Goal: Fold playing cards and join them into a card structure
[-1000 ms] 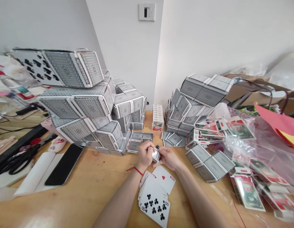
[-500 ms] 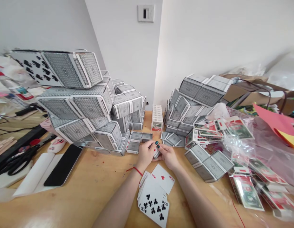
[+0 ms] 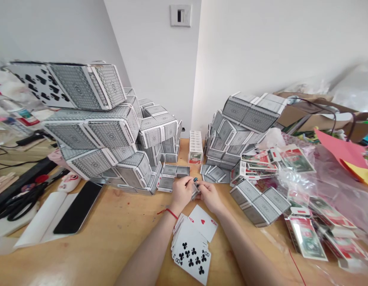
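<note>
My left hand [image 3: 184, 191] and my right hand [image 3: 209, 194] meet at the middle of the table, fingers closed on a small playing card piece [image 3: 195, 191] with a grey patterned back. The fingers hide most of it. Below my hands lies a fanned pile of playing cards [image 3: 191, 246], an eight of clubs on top. An ace of hearts [image 3: 205, 222] sticks out at its upper right. Just beyond my left hand rest flat grey-backed folded cards [image 3: 166, 183]; past my right hand lie more folded cards [image 3: 215, 173].
A tall stack of card-built blocks [image 3: 110, 133] stands left, another stack [image 3: 241, 131] right. Between them is a row of card boxes [image 3: 196, 147]. A joined card block [image 3: 261, 204], loose card boxes [image 3: 305, 238] and plastic wrap lie right. A phone [image 3: 78, 208] and scissors [image 3: 26, 200] lie left.
Both hands stay together at nearly the same spot. The held card has turned: a red mark showed before, and its grey back shows now. The view has shifted slightly.
</note>
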`<state>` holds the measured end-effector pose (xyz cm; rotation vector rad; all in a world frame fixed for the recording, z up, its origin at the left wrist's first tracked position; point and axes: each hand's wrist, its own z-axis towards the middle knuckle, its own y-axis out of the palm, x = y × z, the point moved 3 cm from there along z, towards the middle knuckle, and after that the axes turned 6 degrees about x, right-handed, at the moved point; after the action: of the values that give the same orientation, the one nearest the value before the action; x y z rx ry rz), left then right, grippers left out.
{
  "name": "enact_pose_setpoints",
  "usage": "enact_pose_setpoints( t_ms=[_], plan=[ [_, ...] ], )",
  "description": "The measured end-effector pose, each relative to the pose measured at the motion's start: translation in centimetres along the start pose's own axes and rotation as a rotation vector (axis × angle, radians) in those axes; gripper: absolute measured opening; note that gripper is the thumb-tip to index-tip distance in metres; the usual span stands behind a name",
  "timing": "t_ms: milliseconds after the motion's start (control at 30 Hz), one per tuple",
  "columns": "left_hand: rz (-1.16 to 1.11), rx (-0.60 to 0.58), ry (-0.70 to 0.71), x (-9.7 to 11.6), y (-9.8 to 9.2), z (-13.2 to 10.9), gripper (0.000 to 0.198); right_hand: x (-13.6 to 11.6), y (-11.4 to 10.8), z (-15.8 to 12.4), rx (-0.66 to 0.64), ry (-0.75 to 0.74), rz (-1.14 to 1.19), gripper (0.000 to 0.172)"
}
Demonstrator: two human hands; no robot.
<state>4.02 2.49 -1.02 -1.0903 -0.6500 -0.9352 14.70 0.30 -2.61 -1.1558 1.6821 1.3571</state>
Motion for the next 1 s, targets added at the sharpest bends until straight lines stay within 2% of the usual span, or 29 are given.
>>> enact_pose_setpoints(
  t_ms=[200,333,433,633,767,900,1000],
  plan=[
    [-0.102,0.022,-0.114,-0.6,-0.1,0.4,0.019,-0.3,0.7,-0.4,-0.158,0.029,0.101,0.018],
    [-0.189,-0.001,-0.165,-0.9,0.0,0.6,0.022,-0.4,0.8,-0.5,-0.173,0.008,0.159,0.020],
    [-0.202,0.034,-0.154,-0.7,-0.1,0.6,0.023,-0.4,0.3,-0.2,-0.064,-0.072,0.058,0.020],
    [-0.193,0.010,-0.007,0.3,-0.4,0.4,0.014,-1.0,-1.6,0.4,0.264,-0.441,-0.462,0.023],
    [-0.140,0.029,0.038,0.4,-0.4,0.2,0.014,-1.2,-2.4,0.1,0.408,-0.552,-0.639,0.022],
    [-0.055,-0.005,0.080,0.2,0.1,0.1,0.022,-1.3,-2.7,0.0,0.452,-0.540,-0.663,0.022],
    [-0.035,-0.007,0.078,0.0,0.1,0.2,0.023,-1.2,-2.7,0.4,0.392,-0.498,-0.608,0.023]
  ],
)
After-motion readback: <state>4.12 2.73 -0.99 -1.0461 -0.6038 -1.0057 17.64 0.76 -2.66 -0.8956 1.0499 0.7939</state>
